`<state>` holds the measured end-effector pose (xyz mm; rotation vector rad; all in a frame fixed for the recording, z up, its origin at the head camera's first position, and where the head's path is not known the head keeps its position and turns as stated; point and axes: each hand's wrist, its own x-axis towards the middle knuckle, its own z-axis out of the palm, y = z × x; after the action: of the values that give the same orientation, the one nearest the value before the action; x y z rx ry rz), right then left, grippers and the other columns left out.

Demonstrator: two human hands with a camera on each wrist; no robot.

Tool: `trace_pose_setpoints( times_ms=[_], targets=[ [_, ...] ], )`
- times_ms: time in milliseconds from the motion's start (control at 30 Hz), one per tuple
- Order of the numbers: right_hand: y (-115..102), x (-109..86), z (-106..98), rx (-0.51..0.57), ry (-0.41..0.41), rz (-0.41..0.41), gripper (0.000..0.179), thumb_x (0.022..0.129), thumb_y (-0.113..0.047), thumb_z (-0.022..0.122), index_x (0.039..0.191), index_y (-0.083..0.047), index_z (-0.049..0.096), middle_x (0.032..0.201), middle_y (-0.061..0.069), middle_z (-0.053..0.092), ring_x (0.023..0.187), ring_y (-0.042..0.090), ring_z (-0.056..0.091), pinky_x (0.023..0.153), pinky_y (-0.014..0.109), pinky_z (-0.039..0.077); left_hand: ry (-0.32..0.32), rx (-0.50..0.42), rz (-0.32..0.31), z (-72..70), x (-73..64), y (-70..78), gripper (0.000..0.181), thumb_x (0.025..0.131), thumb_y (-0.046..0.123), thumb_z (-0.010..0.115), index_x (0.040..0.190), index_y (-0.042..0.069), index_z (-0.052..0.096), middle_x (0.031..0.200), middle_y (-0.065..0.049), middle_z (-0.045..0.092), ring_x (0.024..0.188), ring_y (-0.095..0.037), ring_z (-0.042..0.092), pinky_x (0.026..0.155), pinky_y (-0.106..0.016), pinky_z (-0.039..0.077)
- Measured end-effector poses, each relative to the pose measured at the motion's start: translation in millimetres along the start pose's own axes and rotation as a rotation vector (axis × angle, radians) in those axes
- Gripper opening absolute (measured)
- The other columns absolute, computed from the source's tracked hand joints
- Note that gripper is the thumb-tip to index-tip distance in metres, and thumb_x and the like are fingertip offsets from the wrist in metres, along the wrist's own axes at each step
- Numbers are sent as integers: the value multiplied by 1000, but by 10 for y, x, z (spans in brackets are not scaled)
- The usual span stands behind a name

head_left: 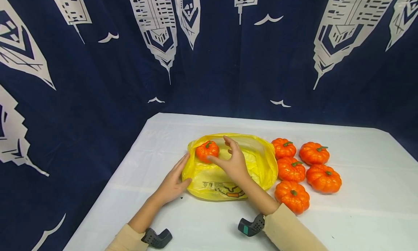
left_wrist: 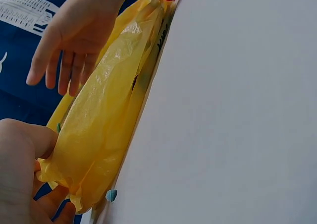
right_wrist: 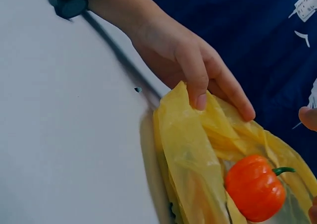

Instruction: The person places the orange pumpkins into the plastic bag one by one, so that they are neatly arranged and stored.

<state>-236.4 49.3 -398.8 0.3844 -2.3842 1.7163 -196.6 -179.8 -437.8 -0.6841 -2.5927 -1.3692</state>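
A yellow plastic bag lies on the table with its mouth spread wide. Inside it, near the left end, sits a small orange pumpkin with a green stem. My left hand rests against the bag's left rim, its fingers fairly straight along the outside. In the right wrist view, the left thumb lies over the bag's edge. Above the bag's opening is my right hand, thumb and fingers spread apart, holding nothing. Its thumb tip overlaps the pumpkin in the head view.
Several more orange pumpkins stand in a cluster just right of the bag. A white cloth covers the table. Behind it hangs a dark blue curtain with white building prints. A tiny dark speck lies in front of the bag.
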Motion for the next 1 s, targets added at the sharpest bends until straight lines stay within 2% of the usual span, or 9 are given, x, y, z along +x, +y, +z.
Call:
trace_pose_setpoints(
  times_ms=[333,633,733,867,933,1000],
  targets=[
    [-55,-272,-444,-18,-46,-28,84,78,-25,83,147,-7,39,148,10,42,135,27,38,111,47,32,-7,-3,2,9,21,17,79,86,1,60,155,4,22,160,-12,19,146,-29,17,117,-48,16],
    [-75,-508,-735,-56,-26,-33,81,78,-22,83,145,-8,41,147,7,44,133,25,41,110,44,34,0,0,0,-2,-3,2,81,85,-1,60,155,5,21,160,-13,19,146,-30,17,116,-50,16],
    [-73,-584,-829,-47,-20,-24,80,78,-22,83,146,-10,41,146,6,45,133,24,41,109,31,34,2,-1,7,0,-8,-11,81,85,-1,60,155,5,21,160,-13,19,146,-31,17,116,-50,16],
    [-49,-670,-996,-58,-12,-62,78,80,-17,81,145,-6,40,145,9,46,131,26,43,102,12,34,1,-12,13,3,-6,-17,81,85,-1,60,156,5,20,161,-12,18,146,-30,17,116,-50,17],
    [-30,-702,-1102,-80,-3,-91,76,80,-14,81,144,-3,41,143,11,47,129,25,45,99,8,34,1,-12,15,3,-4,-18,81,86,-1,60,156,6,20,161,-12,18,146,-30,17,116,-51,17],
    [-15,-729,-1210,-111,7,-109,75,80,-12,80,143,0,41,141,14,48,127,19,47,98,6,34,3,-11,16,1,-5,-21,81,86,-1,60,156,6,20,161,-13,18,146,-30,17,116,-51,17]
  ],
)
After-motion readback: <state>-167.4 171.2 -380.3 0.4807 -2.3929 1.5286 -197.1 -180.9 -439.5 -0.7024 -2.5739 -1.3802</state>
